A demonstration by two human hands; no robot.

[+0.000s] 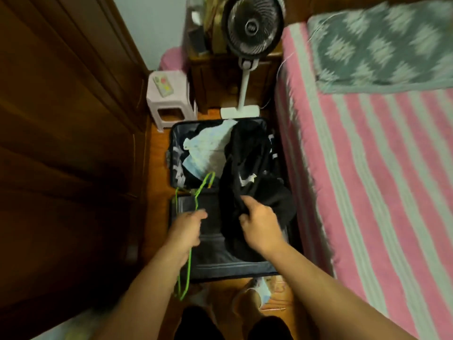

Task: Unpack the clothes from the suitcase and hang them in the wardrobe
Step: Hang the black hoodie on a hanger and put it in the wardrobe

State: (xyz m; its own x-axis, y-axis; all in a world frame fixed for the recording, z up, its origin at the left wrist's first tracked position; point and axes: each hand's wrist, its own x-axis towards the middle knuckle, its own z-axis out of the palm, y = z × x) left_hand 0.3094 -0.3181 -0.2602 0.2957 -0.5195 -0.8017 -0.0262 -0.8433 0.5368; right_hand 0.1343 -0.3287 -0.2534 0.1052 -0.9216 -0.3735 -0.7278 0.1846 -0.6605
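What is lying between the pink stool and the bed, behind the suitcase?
In the head view, a wooden nightstand and a standing fan lie between the stool and the bed.

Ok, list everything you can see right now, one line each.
dark fabric suitcase: one, open on the floor
black garment: one, lifted over the suitcase
pale blue-white clothing: one heap, far half of the suitcase
green wire hanger: one, left of the suitcase
brown wooden wardrobe: one, left
pale plastic stool: one, beyond the suitcase
black-and-white standing fan: one, behind
pink striped bed: one, right
left hand: holds hanger
right hand: grips garment
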